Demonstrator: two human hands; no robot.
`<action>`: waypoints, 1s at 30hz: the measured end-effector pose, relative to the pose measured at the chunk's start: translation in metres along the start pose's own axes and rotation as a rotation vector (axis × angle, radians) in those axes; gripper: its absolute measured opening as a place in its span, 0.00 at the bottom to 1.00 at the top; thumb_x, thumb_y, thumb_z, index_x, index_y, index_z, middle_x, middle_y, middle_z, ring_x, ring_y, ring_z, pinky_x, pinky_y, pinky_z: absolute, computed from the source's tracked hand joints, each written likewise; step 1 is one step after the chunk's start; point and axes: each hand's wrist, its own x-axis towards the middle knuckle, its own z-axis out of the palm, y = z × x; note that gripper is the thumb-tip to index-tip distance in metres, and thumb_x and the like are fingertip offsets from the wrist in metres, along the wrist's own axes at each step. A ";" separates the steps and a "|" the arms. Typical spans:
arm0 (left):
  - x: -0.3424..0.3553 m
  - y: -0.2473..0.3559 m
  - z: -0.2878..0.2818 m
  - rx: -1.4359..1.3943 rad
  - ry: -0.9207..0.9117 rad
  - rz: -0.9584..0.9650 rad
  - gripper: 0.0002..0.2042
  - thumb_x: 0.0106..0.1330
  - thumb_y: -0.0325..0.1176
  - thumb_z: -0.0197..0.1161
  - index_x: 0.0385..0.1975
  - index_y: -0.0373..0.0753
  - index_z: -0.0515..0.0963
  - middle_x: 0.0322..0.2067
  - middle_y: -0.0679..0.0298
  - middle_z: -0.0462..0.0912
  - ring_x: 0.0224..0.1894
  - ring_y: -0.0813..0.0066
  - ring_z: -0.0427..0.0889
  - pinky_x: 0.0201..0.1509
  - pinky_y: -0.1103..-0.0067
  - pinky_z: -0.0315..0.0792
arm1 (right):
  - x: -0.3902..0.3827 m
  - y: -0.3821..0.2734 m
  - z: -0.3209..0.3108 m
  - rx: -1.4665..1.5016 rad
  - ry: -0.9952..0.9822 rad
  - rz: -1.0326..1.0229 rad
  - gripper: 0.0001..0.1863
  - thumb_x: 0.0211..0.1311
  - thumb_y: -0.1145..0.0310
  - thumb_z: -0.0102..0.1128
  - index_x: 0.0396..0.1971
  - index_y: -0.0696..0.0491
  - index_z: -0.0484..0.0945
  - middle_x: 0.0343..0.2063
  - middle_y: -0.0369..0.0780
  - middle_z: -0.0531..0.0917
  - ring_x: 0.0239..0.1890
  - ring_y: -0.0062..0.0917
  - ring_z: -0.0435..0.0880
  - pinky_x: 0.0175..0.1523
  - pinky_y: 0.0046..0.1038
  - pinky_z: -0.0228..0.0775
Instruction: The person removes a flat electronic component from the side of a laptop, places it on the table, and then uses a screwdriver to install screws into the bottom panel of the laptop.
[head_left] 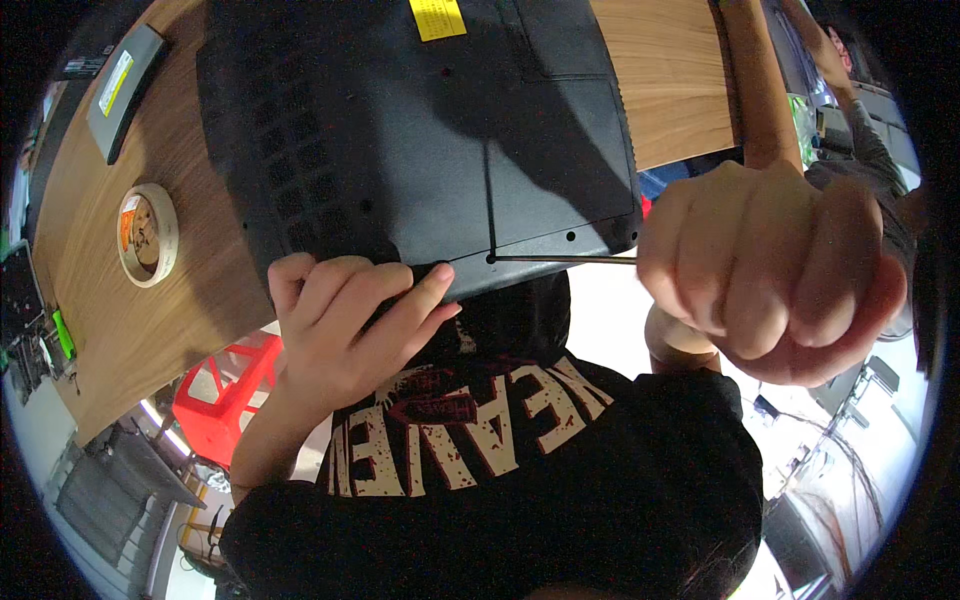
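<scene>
A black laptop (420, 150) lies upside down on the wooden table, its underside with vents and screw holes facing up. My left hand (345, 320) grips its near edge, fingers on the underside and thumb lower, at the edge. Raised close to the camera, my right hand (770, 270) is closed in a fist around a screwdriver (570, 259), whose handle is hidden by the fingers. The thin metal shaft reaches left, and its tip sits at a screw hole near the laptop's near edge. The shaft's dark shadow falls across the cover.
On the table (90, 370) to the left stands a tape ring (166, 236) with small screws inside. Beyond it lies a flat grey drive (125, 90) with a yellow label. A red stool (215, 405) is below the table edge. Another person's grey sleeve (870, 135) shows at right.
</scene>
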 end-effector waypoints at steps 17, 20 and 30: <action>0.030 -0.008 -0.001 -0.434 0.180 -0.053 0.11 0.50 0.27 0.66 0.36 0.43 0.81 0.30 0.68 0.77 0.31 0.72 0.76 0.37 0.75 0.65 | 0.035 0.021 0.039 -0.141 -0.394 0.104 0.13 0.55 0.65 0.67 0.27 0.60 0.79 0.09 0.33 0.75 0.05 0.17 0.69 0.08 0.21 0.53; 0.037 -0.011 -0.009 -0.595 0.204 -0.109 0.11 0.52 0.21 0.63 0.36 0.38 0.80 0.31 0.61 0.79 0.31 0.66 0.78 0.31 0.76 0.71 | 0.045 0.020 0.044 -0.029 -0.371 0.126 0.12 0.56 0.67 0.65 0.29 0.62 0.79 0.09 0.34 0.75 0.06 0.17 0.70 0.09 0.21 0.53; 0.048 0.003 -0.017 -0.651 -0.109 -0.112 0.15 0.52 0.27 0.64 0.42 0.37 0.77 0.36 0.56 0.80 0.39 0.56 0.81 0.41 0.70 0.75 | 0.031 0.033 0.043 -0.391 -0.007 -0.101 0.10 0.57 0.69 0.58 0.22 0.61 0.77 0.21 0.49 0.80 0.17 0.30 0.79 0.18 0.27 0.64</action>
